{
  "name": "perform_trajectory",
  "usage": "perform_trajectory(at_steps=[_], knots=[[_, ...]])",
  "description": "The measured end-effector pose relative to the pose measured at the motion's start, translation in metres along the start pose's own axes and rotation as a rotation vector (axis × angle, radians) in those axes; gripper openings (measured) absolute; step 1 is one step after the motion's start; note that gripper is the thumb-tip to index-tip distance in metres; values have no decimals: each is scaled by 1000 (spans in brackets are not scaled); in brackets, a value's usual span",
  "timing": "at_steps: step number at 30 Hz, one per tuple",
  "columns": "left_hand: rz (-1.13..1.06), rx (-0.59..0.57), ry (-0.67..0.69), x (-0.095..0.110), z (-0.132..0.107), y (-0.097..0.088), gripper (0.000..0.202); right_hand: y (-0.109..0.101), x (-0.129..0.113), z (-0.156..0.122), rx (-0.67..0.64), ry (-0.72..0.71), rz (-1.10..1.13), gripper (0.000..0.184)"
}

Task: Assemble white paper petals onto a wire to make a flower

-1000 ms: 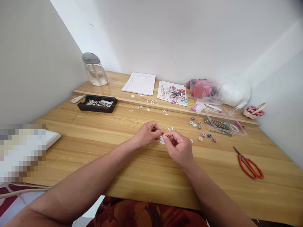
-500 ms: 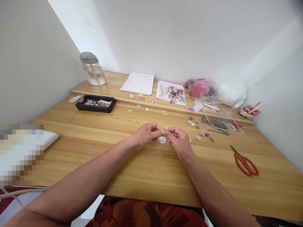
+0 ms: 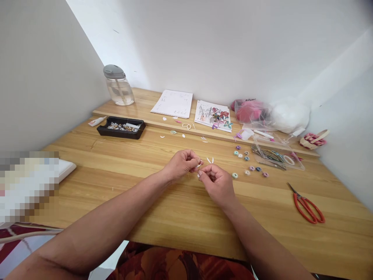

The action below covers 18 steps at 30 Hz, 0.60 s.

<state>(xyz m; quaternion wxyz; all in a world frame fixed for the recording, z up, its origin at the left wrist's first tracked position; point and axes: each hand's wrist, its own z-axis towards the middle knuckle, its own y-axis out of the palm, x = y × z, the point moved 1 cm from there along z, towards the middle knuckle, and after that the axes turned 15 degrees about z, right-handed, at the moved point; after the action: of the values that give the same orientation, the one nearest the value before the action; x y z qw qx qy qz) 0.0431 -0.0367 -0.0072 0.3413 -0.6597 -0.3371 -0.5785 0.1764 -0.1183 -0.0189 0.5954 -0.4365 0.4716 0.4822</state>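
Head view: left hand [image 3: 183, 165] pinches small white piece [image 3: 199, 165] between thumb and fingers; piece sits at fingertips, facing right hand [image 3: 219, 184], just apart from it. Long axis seems roughly left-right; exact tilt too small to tell. Right grip: fingers curled toward thumb; whether anything pinched, cannot tell. Two white slips [image 3: 208, 160] lie toward far edge of worktop [image 3: 163, 217], nearer right hand.

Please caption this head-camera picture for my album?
Left hand and right hand pinching small white pieces over a wooden table, bobbins and red-handled scissors to the right.
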Motion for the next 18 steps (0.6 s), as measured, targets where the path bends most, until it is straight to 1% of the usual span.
perform_trajectory(at_steps=[2,4,7,10,14,16,18], knots=[[44,-5,19,0,0,0,25,-1,-3,-2,2,-121,-122,14],[105,-25,38,-1,0,0,24,-3,-7,-3,24,-203,-212,12],[169,-99,50,-2,-1,0,23,-9,-11,1,73,-237,-226,10],[154,-178,49,0,-3,2,23,-17,-9,7,104,-180,-145,12],[82,-253,22,4,-5,2,25,-23,3,17,104,-63,2,18],[56,-267,17,4,-5,2,26,-23,9,20,116,-9,70,22],[51,-237,15,4,-4,0,26,-21,13,21,118,33,118,24]])
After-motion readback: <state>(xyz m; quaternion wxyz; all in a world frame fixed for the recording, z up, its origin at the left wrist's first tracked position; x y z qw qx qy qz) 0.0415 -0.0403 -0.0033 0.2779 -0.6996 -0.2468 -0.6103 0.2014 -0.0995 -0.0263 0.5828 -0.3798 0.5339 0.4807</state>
